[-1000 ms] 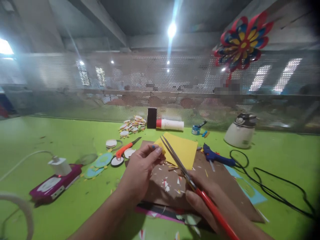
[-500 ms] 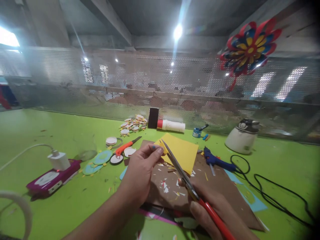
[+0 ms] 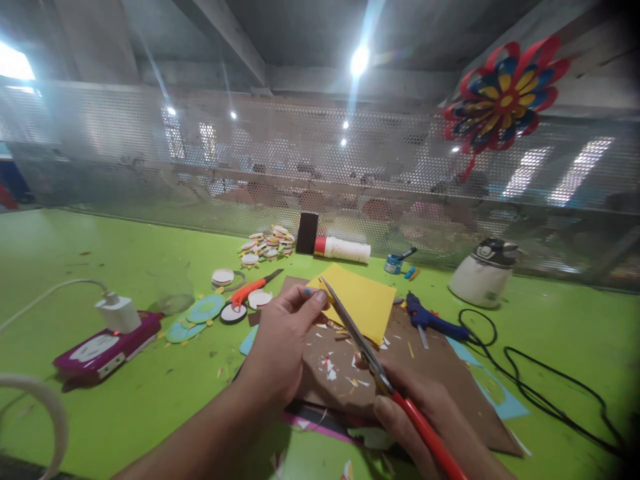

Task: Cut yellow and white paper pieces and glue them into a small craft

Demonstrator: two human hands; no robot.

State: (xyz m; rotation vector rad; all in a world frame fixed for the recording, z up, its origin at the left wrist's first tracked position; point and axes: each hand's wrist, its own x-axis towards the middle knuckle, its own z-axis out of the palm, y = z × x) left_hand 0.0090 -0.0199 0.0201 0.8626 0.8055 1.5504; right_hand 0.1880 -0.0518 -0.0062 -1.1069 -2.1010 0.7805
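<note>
Between thumb and forefinger, my left hand (image 3: 287, 330) pinches a small yellow paper piece (image 3: 327, 302), mostly hidden by the fingers. My right hand (image 3: 413, 407) grips red-handled scissors (image 3: 356, 333), whose blades point up and left, their tips right at that piece. Behind the blades lies a yellow sheet (image 3: 367, 300) on a brown board (image 3: 345, 373). White, red and yellow paper scraps (image 3: 330, 367) are scattered over the board under my hands.
A purple power strip (image 3: 107, 350) with a white plug stands left. Orange-handled scissors (image 3: 250, 291), blue paper rings (image 3: 206, 310) and a pile of white discs (image 3: 267, 245) lie left of centre. A blue glue gun (image 3: 435, 320) with black cord lies right, near a white bottle (image 3: 484, 273).
The scissors' tips have shifted slightly at the yellow piece, of which less shows now. Both hands otherwise stay in nearly the same place; the view has moved a little.
</note>
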